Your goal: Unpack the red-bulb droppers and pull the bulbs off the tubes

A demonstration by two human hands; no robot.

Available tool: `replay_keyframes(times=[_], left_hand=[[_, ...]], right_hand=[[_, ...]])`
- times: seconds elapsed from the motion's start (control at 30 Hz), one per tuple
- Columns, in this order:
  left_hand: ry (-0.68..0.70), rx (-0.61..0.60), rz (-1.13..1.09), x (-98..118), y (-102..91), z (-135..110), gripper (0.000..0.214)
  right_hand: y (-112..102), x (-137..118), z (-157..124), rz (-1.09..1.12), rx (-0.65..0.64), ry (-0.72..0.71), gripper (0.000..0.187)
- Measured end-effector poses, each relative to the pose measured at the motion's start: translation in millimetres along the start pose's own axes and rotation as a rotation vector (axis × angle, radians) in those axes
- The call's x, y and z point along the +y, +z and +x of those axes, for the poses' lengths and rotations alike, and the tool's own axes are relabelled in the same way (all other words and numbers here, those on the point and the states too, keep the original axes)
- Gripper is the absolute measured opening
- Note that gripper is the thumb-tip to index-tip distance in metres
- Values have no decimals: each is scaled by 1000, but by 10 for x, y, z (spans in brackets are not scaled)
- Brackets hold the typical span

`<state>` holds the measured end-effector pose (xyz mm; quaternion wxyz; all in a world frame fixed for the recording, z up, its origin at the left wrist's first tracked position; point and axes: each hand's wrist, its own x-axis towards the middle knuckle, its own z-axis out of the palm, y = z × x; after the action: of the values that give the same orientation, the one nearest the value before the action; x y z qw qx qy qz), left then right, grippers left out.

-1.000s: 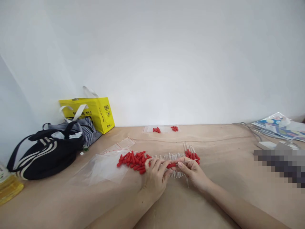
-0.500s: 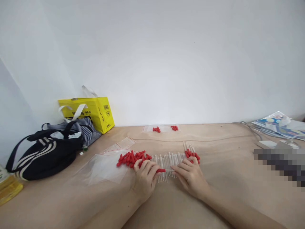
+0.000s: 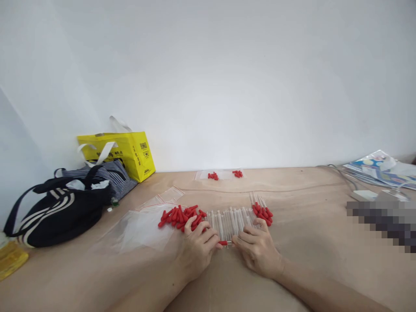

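A row of thin clear tubes (image 3: 229, 218) lies on the tan table (image 3: 308, 225). Left of it sits a pile of red caps (image 3: 178, 216). Right of it lie finished tubes with red caps (image 3: 262, 212). My left hand (image 3: 196, 248) and my right hand (image 3: 258, 249) meet at the near end of the row. Between their pinched fingertips is one tube with a red cap (image 3: 223, 243). Both hands rest low on the table.
Clear zip bags (image 3: 143, 225) lie left of the caps. Another bag with a few red caps (image 3: 224, 175) sits by the wall. A black striped bag (image 3: 58, 210), a yellow bag (image 3: 125, 151) and a bottle (image 3: 9, 258) stand at the left. Papers and cables (image 3: 377, 173) are at the right.
Both hands have drawn back toward me along the row, from its far part to its near end. The red-capped tube moved with them, down to the table.
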<state>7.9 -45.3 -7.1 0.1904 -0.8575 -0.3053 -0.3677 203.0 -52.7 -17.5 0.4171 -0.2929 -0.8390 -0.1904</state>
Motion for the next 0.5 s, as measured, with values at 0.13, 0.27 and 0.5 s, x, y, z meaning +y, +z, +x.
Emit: replay_keyframes(times=[0.13,0.27,0.5], left_hand=[[19,-7,-10,-6,-8,-14,20],[31,-14,-16,-21,-16,-22,17],[83,-47,-4,-64,-36,-24,17]], right_hand=[[-4,-9,12,8,11,-9,15],[-9,-13,22,7,12,-9,15],[-17,-9,24,15,1,-12,16]])
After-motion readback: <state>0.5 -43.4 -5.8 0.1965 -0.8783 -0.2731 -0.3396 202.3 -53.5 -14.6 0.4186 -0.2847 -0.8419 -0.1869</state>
